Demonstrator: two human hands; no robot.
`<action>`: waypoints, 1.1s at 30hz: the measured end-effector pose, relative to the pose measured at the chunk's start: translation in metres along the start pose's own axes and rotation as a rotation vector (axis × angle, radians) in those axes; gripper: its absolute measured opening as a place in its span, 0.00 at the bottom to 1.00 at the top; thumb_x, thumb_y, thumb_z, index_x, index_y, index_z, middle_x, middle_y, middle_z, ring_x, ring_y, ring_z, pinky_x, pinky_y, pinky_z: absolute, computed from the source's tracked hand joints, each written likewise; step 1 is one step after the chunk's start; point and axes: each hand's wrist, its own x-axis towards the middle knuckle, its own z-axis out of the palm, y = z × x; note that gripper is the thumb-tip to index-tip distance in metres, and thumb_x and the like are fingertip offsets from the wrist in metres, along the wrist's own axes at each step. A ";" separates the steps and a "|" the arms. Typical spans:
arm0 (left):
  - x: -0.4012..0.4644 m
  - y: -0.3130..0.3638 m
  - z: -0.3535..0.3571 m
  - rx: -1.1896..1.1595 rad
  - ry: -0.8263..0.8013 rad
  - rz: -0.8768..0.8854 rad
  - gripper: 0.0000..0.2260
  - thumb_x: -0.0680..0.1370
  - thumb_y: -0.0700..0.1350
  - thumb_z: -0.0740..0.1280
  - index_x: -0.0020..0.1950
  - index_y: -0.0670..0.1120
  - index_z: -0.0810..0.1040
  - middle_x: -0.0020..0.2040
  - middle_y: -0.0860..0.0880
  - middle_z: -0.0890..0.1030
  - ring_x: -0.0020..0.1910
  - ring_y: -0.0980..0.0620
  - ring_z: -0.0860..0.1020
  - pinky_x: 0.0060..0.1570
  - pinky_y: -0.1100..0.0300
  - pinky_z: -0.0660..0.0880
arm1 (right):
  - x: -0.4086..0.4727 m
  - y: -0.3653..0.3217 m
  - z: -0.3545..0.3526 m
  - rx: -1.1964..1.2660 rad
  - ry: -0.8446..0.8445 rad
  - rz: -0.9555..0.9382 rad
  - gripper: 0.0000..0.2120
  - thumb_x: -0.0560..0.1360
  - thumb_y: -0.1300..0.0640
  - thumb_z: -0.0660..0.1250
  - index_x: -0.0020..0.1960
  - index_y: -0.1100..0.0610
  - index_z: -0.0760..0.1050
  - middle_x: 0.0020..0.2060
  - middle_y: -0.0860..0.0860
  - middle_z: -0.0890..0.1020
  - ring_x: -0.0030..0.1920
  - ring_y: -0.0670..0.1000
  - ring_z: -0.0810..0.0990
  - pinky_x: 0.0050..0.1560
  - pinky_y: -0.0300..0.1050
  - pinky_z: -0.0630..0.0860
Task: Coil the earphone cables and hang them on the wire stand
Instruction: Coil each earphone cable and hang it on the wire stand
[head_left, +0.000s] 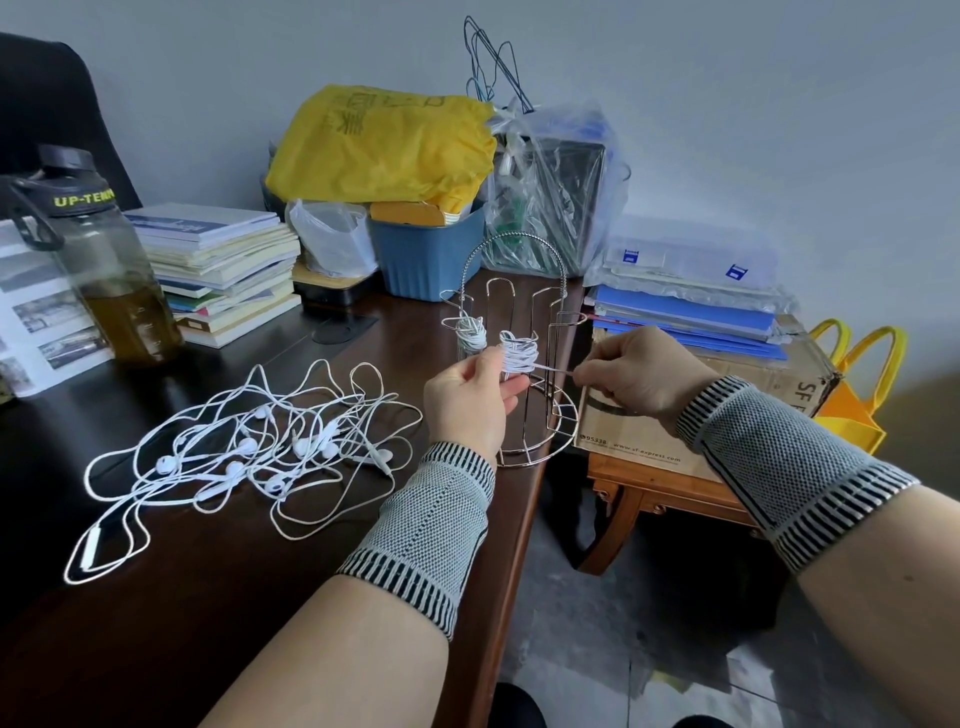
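At the right edge of the dark desk (218, 587), at about 1 o'clock from your wrists, the wire stand (522, 332) sits upright on its round base. One finished coil (470, 332) hangs on a prong at the stand's 9 o'clock side. Your left hand (467, 405) grips a second coil (519, 351) just beside it, fingers curled around the white bundle. Your right hand (641, 371), at 3 o'clock from that coil, pinches the cable's loose end (558, 370), which runs taut between the two hands. Both wrists wear knitted bands.

At 9 o'clock from your left hand, a tangled heap of white earphones (260, 447) lies loose on the desk.

At 12 o'clock behind the stand, a blue tub (423, 254) holds what looks like a yellow packet, with a yellow bag (382, 148) piled on top. At its 3 o'clock, a clear plastic bag (553, 187) wraps a dark box, and wire hangers stick up behind it. At 10 o'clock, a bottle (106, 265) holds amber liquid in its lower part, next to a stack of books (223, 265).

At 3 o'clock, off the desk, a cardboard box (701, 415) rests on a wooden side table and carries blue folders and clear cases. A yellow tote bag (857, 395) sits beyond it. The wall is pale grey; the floor is grey tile.
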 end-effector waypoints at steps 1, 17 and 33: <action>0.000 0.000 0.000 0.002 0.001 -0.001 0.05 0.79 0.44 0.67 0.44 0.47 0.80 0.42 0.48 0.85 0.37 0.55 0.85 0.37 0.63 0.80 | -0.001 0.001 -0.001 0.001 -0.020 0.031 0.09 0.72 0.58 0.72 0.37 0.64 0.80 0.26 0.51 0.75 0.29 0.48 0.71 0.33 0.43 0.71; 0.001 -0.008 0.000 0.026 -0.051 0.044 0.10 0.77 0.40 0.70 0.59 0.45 0.81 0.44 0.49 0.85 0.39 0.58 0.84 0.40 0.66 0.79 | -0.005 -0.005 -0.015 -0.471 0.126 -0.049 0.11 0.77 0.53 0.65 0.40 0.58 0.79 0.32 0.52 0.81 0.34 0.51 0.79 0.42 0.48 0.80; 0.001 -0.009 0.001 -0.003 -0.080 0.044 0.05 0.77 0.42 0.71 0.43 0.52 0.79 0.35 0.55 0.83 0.35 0.59 0.83 0.37 0.67 0.77 | 0.045 -0.094 0.028 -0.642 0.023 -0.173 0.10 0.75 0.53 0.68 0.49 0.60 0.81 0.42 0.53 0.82 0.45 0.53 0.81 0.49 0.48 0.81</action>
